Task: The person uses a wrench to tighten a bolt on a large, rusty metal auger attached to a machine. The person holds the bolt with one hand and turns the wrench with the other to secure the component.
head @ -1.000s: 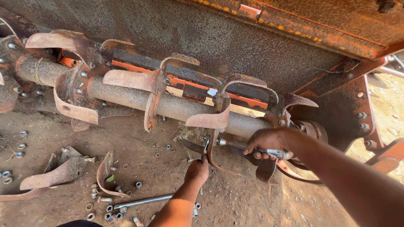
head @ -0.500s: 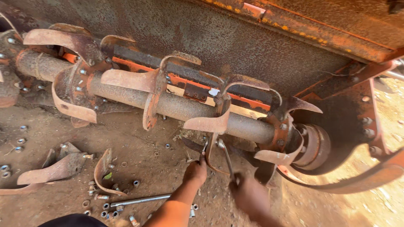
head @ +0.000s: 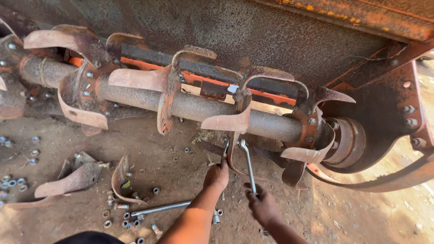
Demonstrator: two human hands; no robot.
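A rusty rotor shaft [head: 190,105] with curved tiller blades runs across the head view under an orange machine housing. My left hand [head: 216,175] reaches up below the blade [head: 226,121] near the middle and holds a small spanner [head: 224,151] against its bolts. My right hand [head: 262,205] grips the lower end of a long silver wrench [head: 247,167], whose head sits at the same blade mount, close beside the spanner. The wrench handle slopes down toward me.
Loose curved blades [head: 72,180] lie on the dirt at the left, with several nuts, bolts and washers scattered around them. A long metal bar [head: 158,208] rests on the ground by my left forearm. The shaft's end hub [head: 348,142] and side plate stand at the right.
My right hand has swung the long wrench handle from pointing out to the right down to below the shaft. My left hand has stayed at the blade mount.
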